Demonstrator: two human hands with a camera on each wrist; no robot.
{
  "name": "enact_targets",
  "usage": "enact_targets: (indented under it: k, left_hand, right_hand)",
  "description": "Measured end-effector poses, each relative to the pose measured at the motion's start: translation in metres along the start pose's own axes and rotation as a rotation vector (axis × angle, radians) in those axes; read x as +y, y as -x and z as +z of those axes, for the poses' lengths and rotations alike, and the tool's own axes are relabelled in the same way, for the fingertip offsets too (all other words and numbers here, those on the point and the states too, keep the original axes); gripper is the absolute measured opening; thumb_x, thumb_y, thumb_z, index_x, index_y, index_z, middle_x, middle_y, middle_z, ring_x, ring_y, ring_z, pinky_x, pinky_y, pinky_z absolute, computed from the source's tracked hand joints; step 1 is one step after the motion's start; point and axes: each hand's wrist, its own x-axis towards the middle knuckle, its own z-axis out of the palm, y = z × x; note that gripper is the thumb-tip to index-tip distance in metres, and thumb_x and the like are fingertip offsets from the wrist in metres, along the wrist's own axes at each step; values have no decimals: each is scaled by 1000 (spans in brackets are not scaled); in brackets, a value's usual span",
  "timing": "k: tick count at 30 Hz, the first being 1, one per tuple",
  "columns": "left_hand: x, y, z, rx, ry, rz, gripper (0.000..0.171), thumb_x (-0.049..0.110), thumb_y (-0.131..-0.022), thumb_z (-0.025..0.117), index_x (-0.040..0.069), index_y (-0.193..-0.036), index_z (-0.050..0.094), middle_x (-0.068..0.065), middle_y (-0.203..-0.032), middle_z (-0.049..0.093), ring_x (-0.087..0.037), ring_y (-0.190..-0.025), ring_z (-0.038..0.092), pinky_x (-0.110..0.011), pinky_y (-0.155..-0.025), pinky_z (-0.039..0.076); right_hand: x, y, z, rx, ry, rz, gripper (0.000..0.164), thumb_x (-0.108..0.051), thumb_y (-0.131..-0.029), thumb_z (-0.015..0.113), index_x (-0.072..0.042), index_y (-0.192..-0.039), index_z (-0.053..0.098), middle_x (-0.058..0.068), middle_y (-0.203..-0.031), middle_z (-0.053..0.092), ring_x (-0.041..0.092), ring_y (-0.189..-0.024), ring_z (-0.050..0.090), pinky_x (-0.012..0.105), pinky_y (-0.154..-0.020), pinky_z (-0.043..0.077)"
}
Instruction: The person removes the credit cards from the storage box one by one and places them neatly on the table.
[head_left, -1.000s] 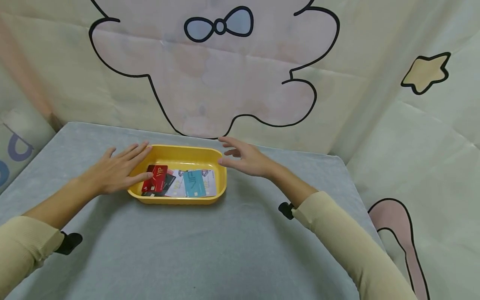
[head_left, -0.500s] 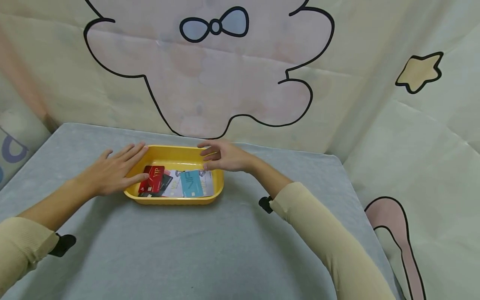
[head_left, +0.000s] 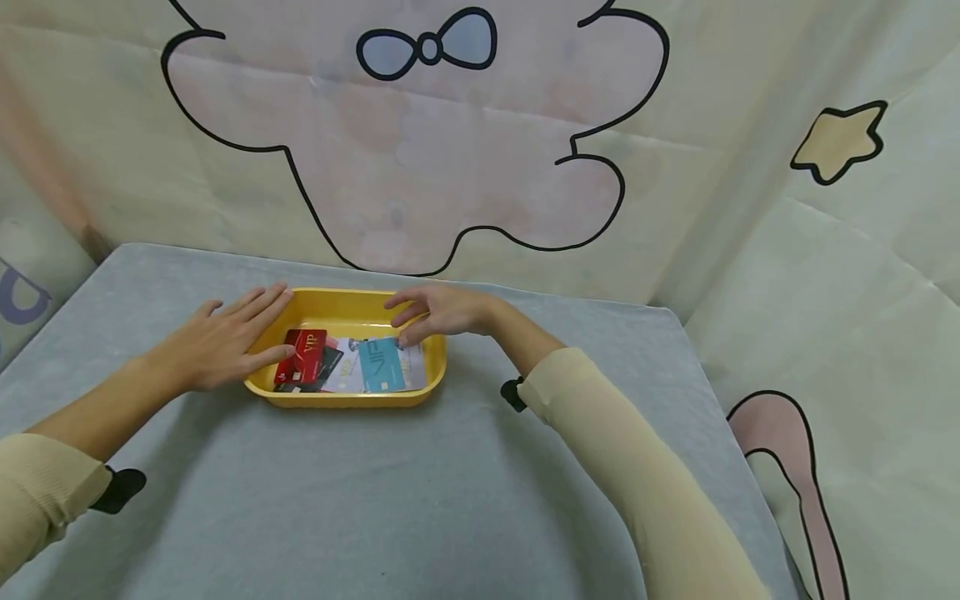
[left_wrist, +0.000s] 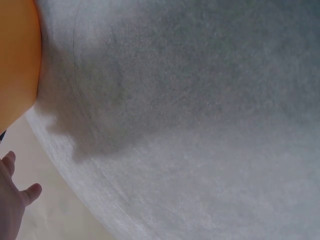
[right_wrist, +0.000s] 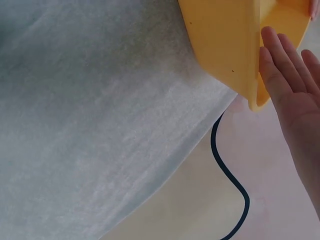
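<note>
A yellow plastic tray [head_left: 337, 401] stands on the cloth. Inside lie a red VIP card [head_left: 302, 357], a dark card [head_left: 327, 367], white cards [head_left: 345, 371] and a light blue card [head_left: 381, 367], overlapping one another. My left hand [head_left: 213, 343] lies at the tray's left rim with its fingers straight and spread, the thumb reaching over the red card. Over the right end of the tray, my right hand [head_left: 444, 311] hangs with loosely bent fingers, the thumb tip close above the light blue card. In the right wrist view, nothing shows between its fingers [right_wrist: 285, 65].
A grey-blue cloth [head_left: 360, 500] covers the table. Behind it rises a printed backdrop [head_left: 480, 167] close to the table's far edge, and a similar curtain [head_left: 847, 267] hangs along the right side.
My right hand has moved left from beyond the tray's right rim to over its right end. The left hand keeps its place at the left rim; the view has shifted slightly.
</note>
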Motion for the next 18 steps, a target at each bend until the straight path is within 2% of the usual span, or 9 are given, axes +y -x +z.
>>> enact_targets:
  k: [4, 9, 18]
  left_hand:
    - [0, 1, 0, 1, -3, 5, 93, 61, -94, 50, 10, -160, 9, -18, -165, 13, -47, -146, 18, -77, -106, 18]
    - [0, 1, 1, -3, 0, 7, 92, 59, -94, 51, 9, -160, 10, -18, -165, 13, -48, -146, 18, -77, -106, 18]
    - [1, 1, -2, 0, -4, 10, 92, 58, -95, 52, 8, -160, 10, -19, -165, 13, -48, -146, 19, -76, -106, 19]
  right_hand:
    - [2, -8, 1, -42, -4, 12, 65, -16, -92, 70, -11, -151, 41, 10, -143, 55, 17, -129, 52, 34, -108, 42]
    - [3, -16, 3, -52, 31, 23, 60, -9, -94, 66, -10, -150, 42, 12, -144, 54, 20, -129, 53, 35, -107, 43]
    - [0, -27, 4, -62, 109, 45, 61, -8, -94, 64, -10, -150, 42, 12, -143, 54, 22, -130, 51, 36, -109, 42]
